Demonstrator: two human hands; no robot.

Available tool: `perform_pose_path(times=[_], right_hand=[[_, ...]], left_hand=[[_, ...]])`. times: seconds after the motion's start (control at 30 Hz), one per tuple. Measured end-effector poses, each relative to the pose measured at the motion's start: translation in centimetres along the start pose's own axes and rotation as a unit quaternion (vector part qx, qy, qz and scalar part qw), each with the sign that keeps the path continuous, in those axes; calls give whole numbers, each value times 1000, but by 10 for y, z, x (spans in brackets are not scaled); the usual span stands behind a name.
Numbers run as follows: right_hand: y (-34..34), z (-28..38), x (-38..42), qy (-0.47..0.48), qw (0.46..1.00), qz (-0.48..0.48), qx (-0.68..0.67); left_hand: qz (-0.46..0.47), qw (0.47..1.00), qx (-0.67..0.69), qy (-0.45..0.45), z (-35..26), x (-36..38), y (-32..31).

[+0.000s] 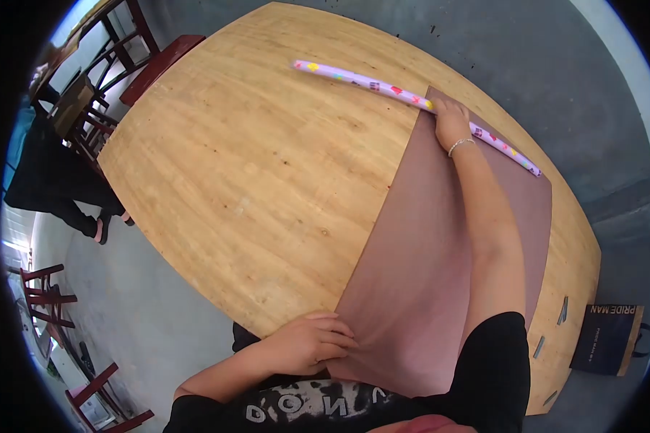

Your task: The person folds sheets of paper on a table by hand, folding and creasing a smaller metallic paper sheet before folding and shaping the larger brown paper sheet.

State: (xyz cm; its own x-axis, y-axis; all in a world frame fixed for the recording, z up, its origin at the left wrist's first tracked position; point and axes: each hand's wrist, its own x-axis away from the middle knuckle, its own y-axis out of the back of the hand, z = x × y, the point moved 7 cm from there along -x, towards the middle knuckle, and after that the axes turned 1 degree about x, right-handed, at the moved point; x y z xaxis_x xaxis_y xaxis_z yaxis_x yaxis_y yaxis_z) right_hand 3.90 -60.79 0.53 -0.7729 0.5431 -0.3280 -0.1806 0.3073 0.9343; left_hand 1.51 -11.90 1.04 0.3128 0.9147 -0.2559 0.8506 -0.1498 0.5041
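1. Head view looks down on a large wooden table, and everything below is placed relative to it.
2. A sheet of brown paper lies flat on the right part of the table, running from the near edge to the far side.
3. The left hand rests at the near edge of the table, fingers loosely curled and pressing down on the near corner of the paper; it grips nothing.
4. The right hand reaches to the far side of the table, palm down, on the far edge of the paper; its fingers touch the roll of wrapping paper, but whether they close round it I cannot tell.
5. The roll lies slantwise across the far side of the table, partly on the brown sheet, partly on bare wood.
6. Judging by looks, the brown sheet is thin, light and limp, likely to crease or slide; edges and corners are the places to take it.
7. The roll seems light and fairly stiff, apt to roll away; best grasped round its middle.
8. Chairs stand beyond the table's left side, and a dark bag sits on the floor at its right.
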Motion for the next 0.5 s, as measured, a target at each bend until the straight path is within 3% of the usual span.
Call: perform_pose_path(times=[0.1,0.17,0.23,0.3,0.33,0.47,0.5], right_hand=[[26,60,18,128,987,-92,-31],[54,119,28,175,983,-25,-48],[66,163,43,271,949,-112,-116],[74,197,48,302,935,-119,-142],[66,208,43,309,935,-73,-160],[57,233,28,286,947,-67,-130],[51,235,22,278,951,-29,-131]], left_hand=[[5,1000,-13,-10,2,2,-3],[-2,1000,-15,-16,3,5,-5],[-1,1000,-19,-15,4,7,-8],[0,999,-29,-14,4,8,-9],[-1,1000,-27,-15,4,7,-9],[-6,999,-30,-21,5,8,-11],[-5,999,-31,-21,5,8,-11]])
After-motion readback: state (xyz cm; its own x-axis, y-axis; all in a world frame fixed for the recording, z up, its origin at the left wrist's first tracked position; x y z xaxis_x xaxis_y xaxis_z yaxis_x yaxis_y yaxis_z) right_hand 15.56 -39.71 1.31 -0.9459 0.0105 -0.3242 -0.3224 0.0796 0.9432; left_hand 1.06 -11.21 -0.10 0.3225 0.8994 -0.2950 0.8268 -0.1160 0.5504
